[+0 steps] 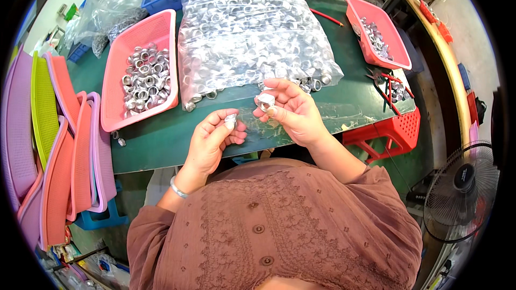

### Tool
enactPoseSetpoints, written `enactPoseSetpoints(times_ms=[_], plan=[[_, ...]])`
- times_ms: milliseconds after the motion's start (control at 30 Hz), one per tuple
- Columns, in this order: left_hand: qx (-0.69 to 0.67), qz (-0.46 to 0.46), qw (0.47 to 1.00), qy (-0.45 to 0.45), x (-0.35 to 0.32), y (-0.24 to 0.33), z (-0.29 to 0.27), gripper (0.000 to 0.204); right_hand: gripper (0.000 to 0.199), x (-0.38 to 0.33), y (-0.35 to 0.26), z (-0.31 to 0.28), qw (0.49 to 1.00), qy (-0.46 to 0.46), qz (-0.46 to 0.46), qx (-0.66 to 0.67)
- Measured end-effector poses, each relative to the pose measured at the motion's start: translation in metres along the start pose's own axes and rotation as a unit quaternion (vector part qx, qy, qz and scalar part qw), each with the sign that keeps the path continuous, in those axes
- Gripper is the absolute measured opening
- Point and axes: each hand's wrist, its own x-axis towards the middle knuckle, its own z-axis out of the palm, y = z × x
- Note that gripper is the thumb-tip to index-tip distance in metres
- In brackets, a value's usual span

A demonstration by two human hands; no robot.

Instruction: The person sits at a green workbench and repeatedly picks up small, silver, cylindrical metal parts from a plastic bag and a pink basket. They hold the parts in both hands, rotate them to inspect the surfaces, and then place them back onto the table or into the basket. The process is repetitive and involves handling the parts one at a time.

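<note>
**Two hands, two small metal rings, just in front of the big bag**

A person in a brown embroidered blouse is sitting at the green table (161,139), and I am taking the big clear bag of metal rings (252,27) at the table's middle as my landmark. Just in front of the bag's near edge, the right hand (293,110) is lifting a small silvery ring (265,100), the thumb and fingers curling in and pinching it at the fingertips. In front of the bag and a little to its left, the left hand (215,137) is pinching a second small metal piece (231,120) between thumb and forefinger, the other fingers folding into the palm. The two hands are hovering near each other above the table's front edge, not touching. A silver bangle (178,188) is sitting on the left wrist.

Left of the bag, touching its side, a pink basket (115,102) is holding a heap of loose rings (144,78). To the bag's right, well apart from it, another pink basket (395,37) is carrying a smaller scatter of rings. Further left of the bag, past the first basket, a stack of empty trays (59,145) in pink, yellow-green and lilac is leaning on edge. A few loose rings are spilling out under the bag's near edge. Far right of the bag, a floor fan (462,190) is standing beside a red plastic stool (395,129).
</note>
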Motion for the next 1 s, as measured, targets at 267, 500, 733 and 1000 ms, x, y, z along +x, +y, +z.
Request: enactPoseSetpoints(times_ms=[267, 500, 733, 1000], plan=[[0.007, 0.001, 1.000, 0.008, 0.000, 0.003, -0.002, 0.026, 0.031, 0.003, -0.001, 0.000, 0.995, -0.018, 0.054, 0.082], [0.003, 0.006, 1.000, 0.009, -0.001, 0.005, -0.006, 0.026, 0.033, 0.006, 0.003, -0.005, 0.987, -0.057, 0.072, 0.129], [-0.001, 0.003, 1.000, 0.008, -0.001, 0.003, -0.010, 0.026, 0.033, 0.007, 0.010, -0.009, 0.970, -0.091, 0.111, 0.197], [0.006, 0.000, 1.000, 0.014, -0.001, 0.002, -0.012, 0.027, 0.033, 0.007, 0.018, -0.011, 0.963, -0.105, 0.112, 0.223]])
